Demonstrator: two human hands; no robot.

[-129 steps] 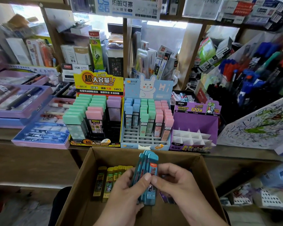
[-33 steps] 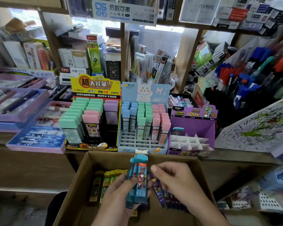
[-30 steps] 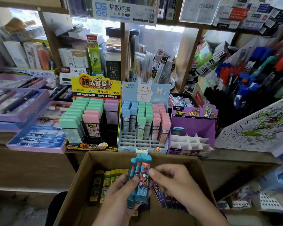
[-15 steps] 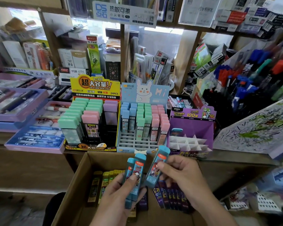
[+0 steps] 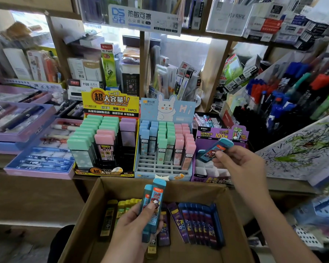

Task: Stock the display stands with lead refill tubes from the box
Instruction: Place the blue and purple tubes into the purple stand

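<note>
My left hand (image 5: pixel 133 230) grips a small bundle of teal lead refill tubes (image 5: pixel 153 204) upright over the cardboard box (image 5: pixel 87 221). My right hand (image 5: pixel 235 164) pinches a single teal tube (image 5: pixel 215 149), tilted, just above the white dividers of the purple display stand (image 5: pixel 203 164). One teal tube sits in that stand's back left slot, partly hidden. Yellow tubes (image 5: pixel 122 209) lie at the left of the box and purple and blue tubes (image 5: pixel 198 223) at the right.
Left of the purple stand are a blue rabbit stand (image 5: pixel 165 168) with pastel tubes and a yellow stand (image 5: pixel 104 171) with larger cases. Purple pen trays (image 5: pixel 38 171) lie at the far left. A slanted pen rack (image 5: pixel 292 103) and a scribbled test pad (image 5: pixel 302 150) stand to the right.
My right hand took one teal tube from the bundle in my left hand and carried it up and right to the purple stand. The bundle in my left hand is thinner.
</note>
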